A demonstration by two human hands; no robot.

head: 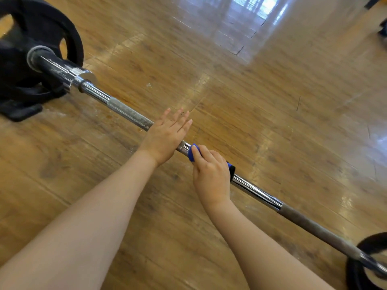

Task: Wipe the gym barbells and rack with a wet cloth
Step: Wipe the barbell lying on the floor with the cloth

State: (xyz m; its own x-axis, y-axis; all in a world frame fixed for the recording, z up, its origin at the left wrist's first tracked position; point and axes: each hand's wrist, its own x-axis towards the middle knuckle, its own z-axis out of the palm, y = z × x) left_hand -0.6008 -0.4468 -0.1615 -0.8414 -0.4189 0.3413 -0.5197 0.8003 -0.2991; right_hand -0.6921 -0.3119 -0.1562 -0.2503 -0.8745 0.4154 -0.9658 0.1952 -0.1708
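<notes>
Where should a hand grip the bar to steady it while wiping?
Grip the knurled sleeve of the bar, left of the left hand, coming from above with fingers wrapping over. The bar lies low across the floor, and the rough section probably slips less than the chrome. The right hand holds the cloth.

A long chrome barbell (129, 114) runs diagonally from upper left to lower right above the wooden floor, with knurled grey sections along its shaft. Black weight plates (39, 28) sit on its left end, another at the lower right. A blue cloth (192, 152) wraps the shaft near its middle.
</notes>
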